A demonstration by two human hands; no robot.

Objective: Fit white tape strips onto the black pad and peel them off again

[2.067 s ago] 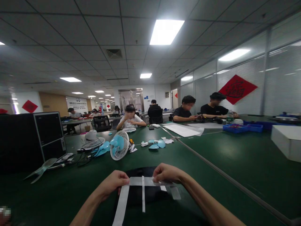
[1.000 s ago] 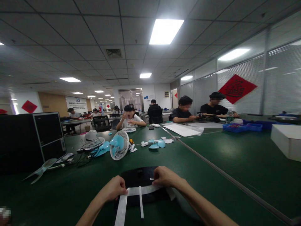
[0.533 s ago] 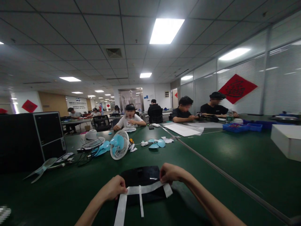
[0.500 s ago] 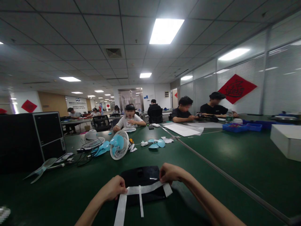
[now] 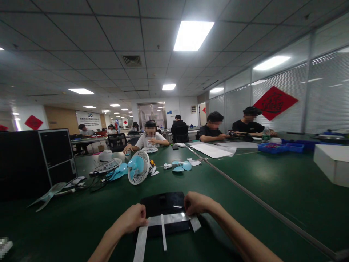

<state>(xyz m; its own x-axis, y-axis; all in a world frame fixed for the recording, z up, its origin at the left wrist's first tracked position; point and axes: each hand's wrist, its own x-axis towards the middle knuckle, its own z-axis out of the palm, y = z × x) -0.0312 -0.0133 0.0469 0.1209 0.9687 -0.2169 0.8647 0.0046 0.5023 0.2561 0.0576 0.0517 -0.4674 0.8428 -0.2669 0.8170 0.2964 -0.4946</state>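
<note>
Head — left hand (image 5: 135, 218), right hand (image 5: 197, 203) — strip (image 5: 176, 218) between

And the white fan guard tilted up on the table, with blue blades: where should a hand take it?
Probably the upper rim, pinched from above: the fan guard stands tilted on edge, leaving that rim high and exposed. The blue blades hide part of it; a blue piece at left and a yellow-and-black item at right crowd its sides.
</note>
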